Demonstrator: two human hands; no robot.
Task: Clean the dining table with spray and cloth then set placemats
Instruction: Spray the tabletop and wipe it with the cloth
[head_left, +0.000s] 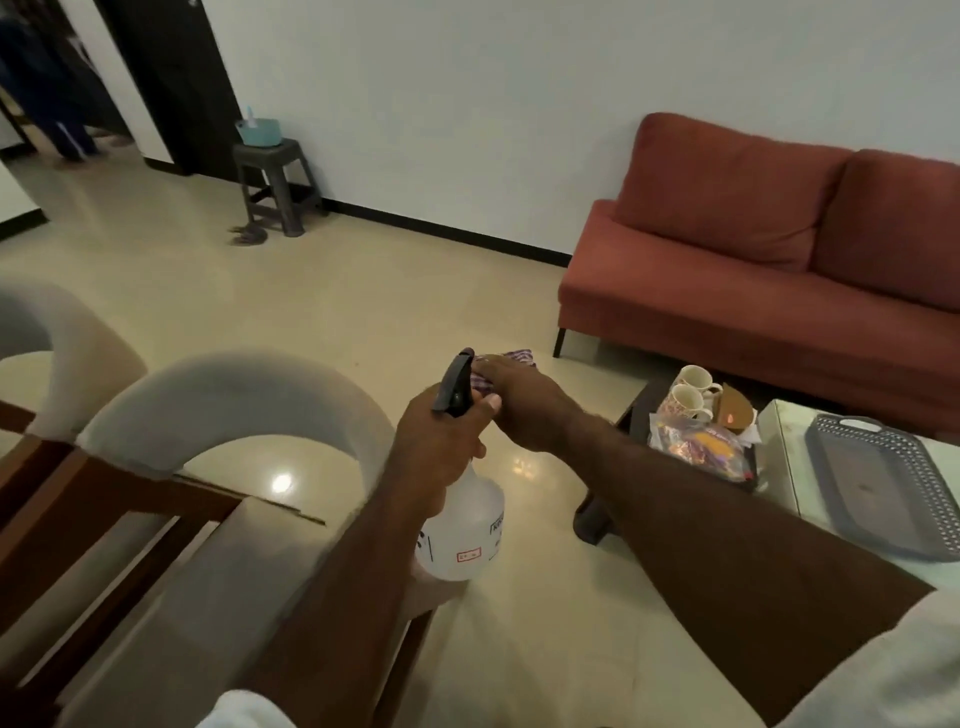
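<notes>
Above the glossy cream floor, beside a curved grey chair back (234, 395), the left hand (441, 447) wraps its fingers round the neck of an upright translucent white plastic spray bottle (467, 530) with a black trigger head. Just in front of the nozzle, the right hand (524, 405) clutches a bunched purple-and-white checked cloth (511, 358), fingers curled over it. Two floral mugs (693, 389) stand on a low dark side table (597, 514), near a grey perforated tray (883, 493).
</notes>
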